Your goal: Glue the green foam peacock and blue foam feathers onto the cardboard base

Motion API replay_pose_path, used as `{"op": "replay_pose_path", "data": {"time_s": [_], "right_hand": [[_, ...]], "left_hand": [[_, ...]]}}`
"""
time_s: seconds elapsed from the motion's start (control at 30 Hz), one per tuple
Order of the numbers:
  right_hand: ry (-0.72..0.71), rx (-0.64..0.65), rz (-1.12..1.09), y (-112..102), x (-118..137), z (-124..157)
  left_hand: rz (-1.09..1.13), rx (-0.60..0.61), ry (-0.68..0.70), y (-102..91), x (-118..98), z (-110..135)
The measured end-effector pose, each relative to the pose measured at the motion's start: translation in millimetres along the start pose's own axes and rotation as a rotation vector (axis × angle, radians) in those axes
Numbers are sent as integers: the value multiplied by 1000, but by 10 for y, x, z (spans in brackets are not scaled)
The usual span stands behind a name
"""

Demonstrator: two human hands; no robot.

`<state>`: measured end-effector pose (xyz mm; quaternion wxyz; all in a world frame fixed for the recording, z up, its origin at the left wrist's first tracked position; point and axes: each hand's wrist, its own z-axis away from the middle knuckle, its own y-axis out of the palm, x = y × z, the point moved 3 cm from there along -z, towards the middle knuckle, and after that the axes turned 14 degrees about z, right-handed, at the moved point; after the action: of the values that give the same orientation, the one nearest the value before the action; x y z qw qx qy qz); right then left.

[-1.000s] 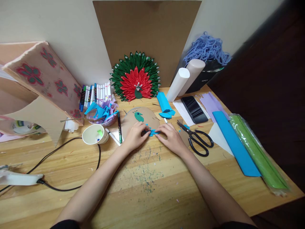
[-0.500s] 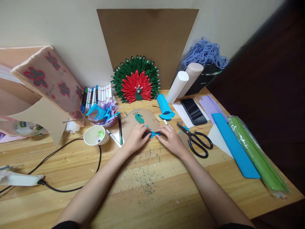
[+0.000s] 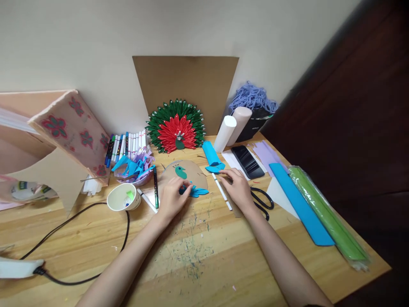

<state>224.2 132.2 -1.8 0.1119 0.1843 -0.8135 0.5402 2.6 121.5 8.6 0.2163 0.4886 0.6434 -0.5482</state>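
My left hand (image 3: 174,197) is closed at the near left of a round cardboard piece (image 3: 194,172), its thumb and fingers on a fan of blue paper petals (image 3: 198,192). Part of the fan is hidden behind the fingers. Glued-looking on the cardboard is a green bird shape (image 3: 180,172) with a small crown. My right hand (image 3: 237,187) holds nothing, fingers apart, its fingertips beside cut blue paper pieces (image 3: 215,167). Below that hand lies a white marker (image 3: 221,192). Scissors (image 3: 262,201) are partly hidden behind the right wrist.
A red and green paper peacock (image 3: 178,130) stands at the back. Left are a paper cup (image 3: 123,197), a bowl of paper scraps (image 3: 136,168) and a white corded tool (image 3: 19,268). Right are a phone (image 3: 248,162), blue paper (image 3: 302,204) and a green wrapped roll (image 3: 327,213).
My right hand has left the blue petals and moved right to the cut pieces. My left hand stays at the petals. The head view has tilted up.
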Motion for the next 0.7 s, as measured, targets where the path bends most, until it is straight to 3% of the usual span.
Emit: {"op": "replay_pose_path", "data": {"time_s": [0.13,0.3,0.57,0.7], "right_hand": [[-65,33,106,110,11,-177],[-34,-66,124,58,15,-239],[-155,-90,115,119,-19,-285],[-165,-197,92,-77,109,-197]], "left_hand": [[29,36,39,27,-58,28],[34,82,16,67,-115,58],[62,182,-95,138,-291,157],[311,187,-264,220,-367,159]]}}
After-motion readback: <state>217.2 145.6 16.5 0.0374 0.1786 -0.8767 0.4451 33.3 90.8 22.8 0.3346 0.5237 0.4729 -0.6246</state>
